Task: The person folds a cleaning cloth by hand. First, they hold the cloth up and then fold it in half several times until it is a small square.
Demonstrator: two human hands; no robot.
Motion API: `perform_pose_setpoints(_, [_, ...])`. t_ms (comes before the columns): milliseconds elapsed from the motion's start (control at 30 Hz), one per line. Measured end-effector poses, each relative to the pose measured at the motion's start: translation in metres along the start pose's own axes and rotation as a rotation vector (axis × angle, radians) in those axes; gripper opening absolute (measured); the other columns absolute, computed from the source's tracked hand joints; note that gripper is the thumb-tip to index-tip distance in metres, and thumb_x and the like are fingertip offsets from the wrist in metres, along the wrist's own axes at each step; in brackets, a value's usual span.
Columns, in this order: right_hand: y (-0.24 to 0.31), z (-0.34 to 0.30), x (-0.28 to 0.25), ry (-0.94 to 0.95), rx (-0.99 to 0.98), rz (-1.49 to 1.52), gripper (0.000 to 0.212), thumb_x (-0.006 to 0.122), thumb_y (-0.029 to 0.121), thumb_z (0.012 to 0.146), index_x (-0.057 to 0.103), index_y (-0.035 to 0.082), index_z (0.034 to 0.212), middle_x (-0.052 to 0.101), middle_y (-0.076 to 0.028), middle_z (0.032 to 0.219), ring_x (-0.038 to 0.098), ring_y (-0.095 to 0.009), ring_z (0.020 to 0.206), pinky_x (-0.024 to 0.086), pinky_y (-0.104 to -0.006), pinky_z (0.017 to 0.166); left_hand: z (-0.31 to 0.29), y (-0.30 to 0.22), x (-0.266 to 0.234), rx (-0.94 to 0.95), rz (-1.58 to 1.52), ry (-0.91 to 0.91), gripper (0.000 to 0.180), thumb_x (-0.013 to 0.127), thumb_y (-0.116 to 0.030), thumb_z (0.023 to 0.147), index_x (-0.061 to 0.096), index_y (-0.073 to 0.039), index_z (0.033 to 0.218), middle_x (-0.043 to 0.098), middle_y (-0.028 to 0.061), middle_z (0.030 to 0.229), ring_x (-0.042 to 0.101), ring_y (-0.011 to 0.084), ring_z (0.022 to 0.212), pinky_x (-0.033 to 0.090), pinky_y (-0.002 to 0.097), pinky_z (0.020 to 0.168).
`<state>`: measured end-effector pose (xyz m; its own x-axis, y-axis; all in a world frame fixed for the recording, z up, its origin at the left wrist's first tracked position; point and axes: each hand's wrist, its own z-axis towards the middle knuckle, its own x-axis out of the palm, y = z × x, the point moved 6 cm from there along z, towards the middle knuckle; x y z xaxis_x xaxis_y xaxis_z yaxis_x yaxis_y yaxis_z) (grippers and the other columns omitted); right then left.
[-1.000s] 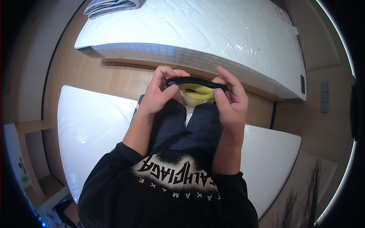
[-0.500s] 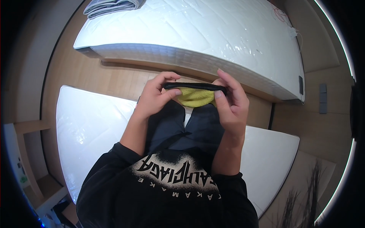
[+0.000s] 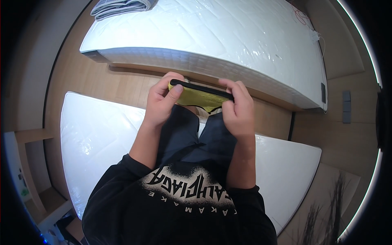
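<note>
Between my hands a small yellow-green cloth piece (image 3: 199, 99) with a thick black band along its top edge is held stretched, over my lap. The cloth hangs below the band, and a thin dark edge runs along its bottom. My left hand (image 3: 160, 100) pinches the band's left end, thumb on the near side. At the other end, my right hand (image 3: 239, 108) grips the band, its index finger bent above it. The band slopes down toward the right. Whether the cloth is a garment or a cover, I cannot tell.
I sit on a plastic-wrapped white mattress (image 3: 98, 134). Across a strip of wooden floor (image 3: 118, 83) lies another wrapped mattress (image 3: 196, 32), with a folded grey-blue quilt (image 3: 120, 8) at its far left. A wooden shelf unit (image 3: 34, 136) stands at the left.
Both hands have moved slightly, the right one leftward. The band has gone from nearly level to sloping down rightward, and the cloth has turned, showing a dark lower edge.
</note>
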<state>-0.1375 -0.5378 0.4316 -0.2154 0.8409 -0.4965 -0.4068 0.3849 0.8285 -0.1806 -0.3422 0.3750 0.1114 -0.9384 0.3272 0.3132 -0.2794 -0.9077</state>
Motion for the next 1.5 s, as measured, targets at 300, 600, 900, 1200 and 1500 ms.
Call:
perform_pose_setpoints(300, [0.012,-0.001,0.027,0.104,-0.17,-0.001,0.025,0.068,0.007,0.078,0.059,-0.001,0.1,0.058,-0.015,0.091,0.06,-0.025,0.083,0.049,-0.0338,0.073,0.001,-0.022,0.034,0.064,0.523,0.283,0.013,0.067,-0.008,0.081,0.066,0.0,0.092,0.064,0.0118,0.086,0.058,0.0285,0.084,0.045,0.0358,0.075])
perform_pose_setpoints(600, [0.009,-0.006,0.032,0.332,-0.044,0.074,0.021,0.063,0.014,0.088,0.06,0.002,0.105,0.064,-0.02,0.085,0.061,-0.041,0.08,0.047,-0.0463,0.069,-0.002,0.001,0.013,-0.095,0.178,0.078,0.016,0.071,-0.004,0.079,0.069,0.0,0.093,0.066,0.0112,0.085,0.061,0.0231,0.077,0.047,0.0305,0.07])
perform_pose_setpoints(900, [0.014,-0.008,0.027,0.275,-0.206,-0.081,0.023,0.065,0.019,0.09,0.064,0.003,0.106,0.064,-0.018,0.082,0.061,-0.038,0.074,0.047,-0.0407,0.063,0.001,-0.01,0.022,0.069,0.457,0.227,0.023,0.076,-0.009,0.077,0.069,-0.003,0.098,0.067,0.006,0.088,0.058,0.0189,0.077,0.045,0.0294,0.069])
perform_pose_setpoints(1200, [0.008,-0.006,-0.012,-0.137,-0.011,0.061,0.016,0.056,0.015,0.095,0.06,0.0,0.097,0.059,-0.014,0.083,0.059,-0.031,0.074,0.047,-0.0347,0.069,-0.001,0.055,-0.016,0.14,0.627,0.331,0.021,0.073,-0.015,0.085,0.065,-0.003,0.101,0.065,0.0051,0.092,0.059,0.0145,0.084,0.046,0.0279,0.073])
perform_pose_setpoints(1500, [-0.016,-0.01,-0.014,-0.291,0.13,0.221,0.026,0.046,0.023,0.104,0.059,0.0,0.101,0.058,0.001,0.086,0.049,-0.005,0.08,0.043,-0.0226,0.072,-0.008,0.069,-0.019,-0.346,-0.442,-0.084,0.027,0.065,-0.023,0.095,0.061,-0.001,0.111,0.067,0.0074,0.1,0.065,0.0157,0.092,0.053,0.0318,0.087])
